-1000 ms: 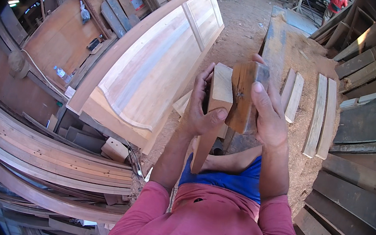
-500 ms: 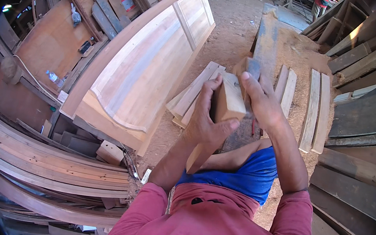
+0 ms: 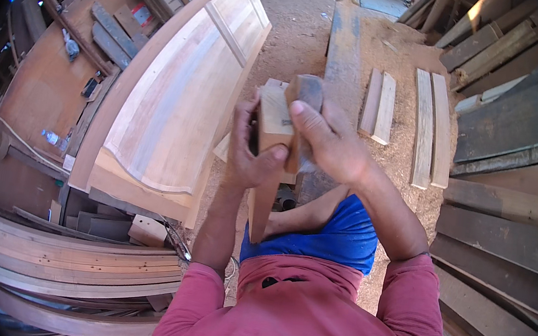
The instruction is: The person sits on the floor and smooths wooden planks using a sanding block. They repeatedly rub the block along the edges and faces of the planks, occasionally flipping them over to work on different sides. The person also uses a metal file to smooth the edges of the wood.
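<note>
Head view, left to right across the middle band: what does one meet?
Large pale panelled wooden door leaf → left hand → pale wooden block → right hand → pair of short pale planks → two longer pale planks

I log woodworking shop: sawdust floor (image 3: 299, 31), loose planks (image 3: 425, 127), stacked curved timbers (image 3: 70, 258), large unfinished panelled headboard (image 3: 177, 96) leaning, boards (image 3: 522, 132) piled at right.

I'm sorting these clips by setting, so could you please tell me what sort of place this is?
Most likely a woodworking shop. A large panelled wooden piece leans at the left, planks lie on a sawdust floor, and both hands hold a wood block.
</note>
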Available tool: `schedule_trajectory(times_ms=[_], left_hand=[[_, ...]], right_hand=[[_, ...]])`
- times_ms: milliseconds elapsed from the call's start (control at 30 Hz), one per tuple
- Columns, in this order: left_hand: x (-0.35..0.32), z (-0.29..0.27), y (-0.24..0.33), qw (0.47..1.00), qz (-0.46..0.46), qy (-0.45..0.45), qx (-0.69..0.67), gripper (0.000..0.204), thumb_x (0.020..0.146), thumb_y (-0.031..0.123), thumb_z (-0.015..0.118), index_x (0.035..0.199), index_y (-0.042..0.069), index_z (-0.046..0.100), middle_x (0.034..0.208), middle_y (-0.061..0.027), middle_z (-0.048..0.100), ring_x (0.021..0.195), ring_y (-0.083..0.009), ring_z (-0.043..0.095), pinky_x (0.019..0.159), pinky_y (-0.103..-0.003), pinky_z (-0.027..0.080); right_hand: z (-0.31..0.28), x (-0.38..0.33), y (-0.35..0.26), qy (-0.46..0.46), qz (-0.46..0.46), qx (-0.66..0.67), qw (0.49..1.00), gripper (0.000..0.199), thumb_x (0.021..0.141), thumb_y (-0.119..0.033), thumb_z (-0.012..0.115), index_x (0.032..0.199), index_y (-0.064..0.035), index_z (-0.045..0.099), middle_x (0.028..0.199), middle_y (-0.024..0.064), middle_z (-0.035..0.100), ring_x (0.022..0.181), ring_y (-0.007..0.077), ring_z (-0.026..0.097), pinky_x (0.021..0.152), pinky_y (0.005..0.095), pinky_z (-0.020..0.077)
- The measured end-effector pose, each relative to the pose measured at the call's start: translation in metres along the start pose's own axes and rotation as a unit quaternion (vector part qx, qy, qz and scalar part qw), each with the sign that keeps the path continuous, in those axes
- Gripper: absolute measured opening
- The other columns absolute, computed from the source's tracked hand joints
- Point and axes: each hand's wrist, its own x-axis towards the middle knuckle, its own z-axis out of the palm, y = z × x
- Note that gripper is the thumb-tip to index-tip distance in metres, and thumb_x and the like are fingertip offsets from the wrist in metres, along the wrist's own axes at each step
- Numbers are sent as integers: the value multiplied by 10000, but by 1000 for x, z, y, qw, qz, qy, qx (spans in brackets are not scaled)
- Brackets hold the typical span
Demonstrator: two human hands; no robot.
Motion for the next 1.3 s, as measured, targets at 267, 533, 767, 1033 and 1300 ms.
schedule_trajectory(times_ms=[267, 533, 767, 1033, 1300], left_hand=[[-12, 16, 1, 998, 12, -52, 37, 1141, 757, 534, 901, 1556, -28, 312, 1414, -143, 492, 1333, -239, 500, 1128, -403, 409], [-3, 10, 8, 999, 0, -43, 21, 1185, 723, 515, 935, 1579, -23, 316, 1445, -160, 525, 1352, -260, 524, 1144, -405, 409], [41, 30, 30, 993, 118, 9, 5, 1364, 650, 562, 982, 1611, -35, 222, 1516, -202, 474, 1368, -284, 531, 1138, -443, 460], [48, 47, -17, 922, 200, -173, 283, 1526, 562, 333, 1050, 1680, 25, 58, 1576, -233, 406, 1469, -354, 421, 1197, -474, 372], [-78, 42, -101, 921, 108, -196, 319, 1198, 692, 259, 958, 1608, 53, 214, 1569, -285, 403, 1482, -516, 348, 1224, -588, 296]], right_hand=[[-31, 37, 13, -21, 142, 115, 983, 525, 1088, -331, 547, 1491, -2, 474, 1339, 136, 611, 1227, 211, 579, 1058, 392, 476], [-33, -47, 172, 30, 220, 273, 936, 689, 1075, -389, 581, 1606, -15, 352, 1546, 139, 499, 1379, 227, 516, 1153, 375, 425], [-13, -120, 232, 62, 293, 337, 892, 697, 1078, -339, 586, 1615, -11, 286, 1471, 140, 535, 1319, 205, 555, 1112, 339, 459], [-58, -114, 213, 237, 189, 302, 904, 609, 1088, -288, 555, 1589, -42, 311, 1319, 111, 589, 1142, 204, 636, 977, 354, 551], [-59, -135, 218, 235, 168, 389, 875, 554, 1097, -281, 527, 1575, -56, 360, 1336, 109, 572, 1167, 210, 623, 995, 369, 548]])
